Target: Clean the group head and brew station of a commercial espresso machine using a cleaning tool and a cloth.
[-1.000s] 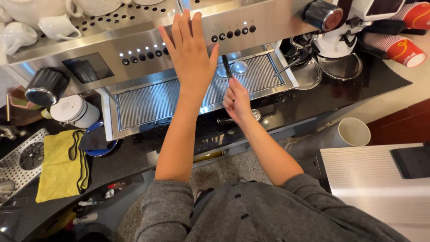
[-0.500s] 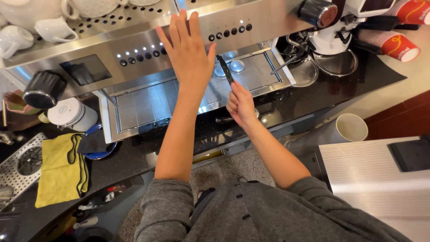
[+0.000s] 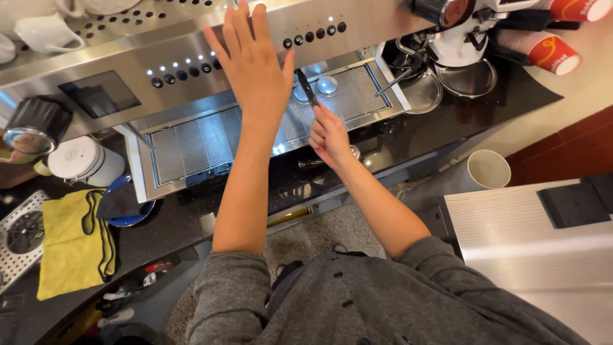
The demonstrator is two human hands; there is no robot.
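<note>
Spanning the dark glossy table (image 3: 485, 121), a brushed-steel espresso machine (image 3: 96, 70) is showing its ribbed drip tray (image 3: 191, 137). Left hand (image 3: 255, 64) is spreading flat, fingers splayed, over the button panel. Right hand (image 3: 329, 135) is pinching a slim black handle (image 3: 307, 87) above the tray. Red paper cups (image 3: 549, 52) are lying top right; a yellow cloth (image 3: 67, 246) is sitting left.

handle (image 3: 306, 86): your right hand (image 3: 329, 135) hides its lower end.
cups (image 3: 555, 32): cut off by the top edge.
buttons (image 3: 188, 69): your left hand (image 3: 255, 67) covers some.
</note>
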